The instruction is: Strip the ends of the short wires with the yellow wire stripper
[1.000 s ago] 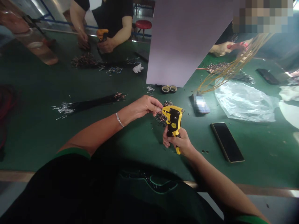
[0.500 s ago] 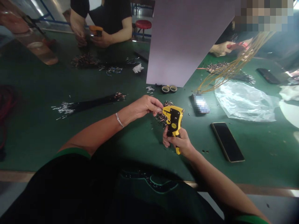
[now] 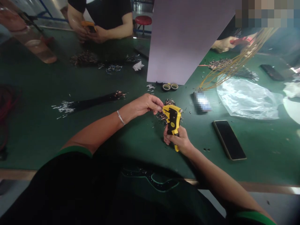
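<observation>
Working over a green tabletop (image 3: 131, 147), facing a tall pale panel (image 3: 185, 37) at twelve o'clock. Pinching thumb and fingertip of the left hand (image 3: 150, 104) together at the nose of a yellow-and-black hand tool (image 3: 172, 124); cannot tell what, if anything, lies between. Gripping its handle in the right hand (image 3: 180, 140), fingers wrapped around, nose aimed towards nine. Best, by judgement, to hold it steady, line up square with the nose, spare the fingertips from its bite, and squeeze evenly. Note metallic scraps (image 3: 161, 117) heaped around and behind the nose. Farther out, see tape rolls (image 3: 166, 90) at twelve, dark wires (image 3: 93, 100) between nine and ten, a phone (image 3: 229, 140) between three and four, a co-worker's hands (image 3: 100, 33) near eleven.
</observation>
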Motion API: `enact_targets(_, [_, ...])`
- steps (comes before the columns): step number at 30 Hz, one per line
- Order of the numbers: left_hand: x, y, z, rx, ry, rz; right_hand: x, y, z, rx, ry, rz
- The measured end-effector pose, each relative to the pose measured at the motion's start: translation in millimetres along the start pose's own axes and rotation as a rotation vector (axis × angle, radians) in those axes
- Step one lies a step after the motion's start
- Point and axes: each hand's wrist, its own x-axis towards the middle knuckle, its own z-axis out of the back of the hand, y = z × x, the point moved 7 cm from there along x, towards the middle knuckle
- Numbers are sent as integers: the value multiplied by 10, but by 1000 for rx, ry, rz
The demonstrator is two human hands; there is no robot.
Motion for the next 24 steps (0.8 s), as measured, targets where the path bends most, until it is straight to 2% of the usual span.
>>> enact_targets(13, [24,-21,-7,-5,18,-16,-2,-53,6,8,-6,-10])
enact_targets(24, [27,-21,26,40,-39,-2,28,-40,7,-22,-40,-2])
